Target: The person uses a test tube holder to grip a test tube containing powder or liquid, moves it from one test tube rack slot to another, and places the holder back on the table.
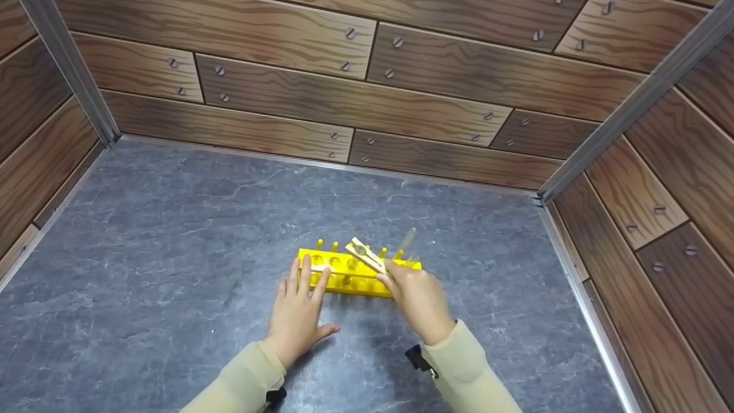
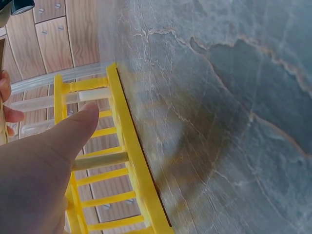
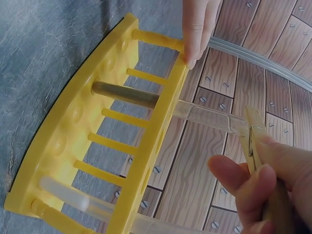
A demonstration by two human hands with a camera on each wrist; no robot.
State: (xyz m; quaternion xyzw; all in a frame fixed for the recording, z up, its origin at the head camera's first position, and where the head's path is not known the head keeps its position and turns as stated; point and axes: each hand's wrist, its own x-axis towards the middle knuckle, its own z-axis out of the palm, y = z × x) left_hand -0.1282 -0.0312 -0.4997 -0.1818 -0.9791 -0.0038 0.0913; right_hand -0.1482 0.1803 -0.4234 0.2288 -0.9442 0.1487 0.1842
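Tube [image 3: 144,98] in rack [image 3: 70,129] holds brown; second tube [image 3: 63,193], white.

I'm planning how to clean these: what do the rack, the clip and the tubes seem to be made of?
Rack: probably plastic, glossy yellow, with smooth, moulded-looking edges.
Clip: looks like wood, pale and fairly matte, with a metal-looking wire spring.
Tubes: clear and smooth, the background showing through; glass or plastic, I can't tell.
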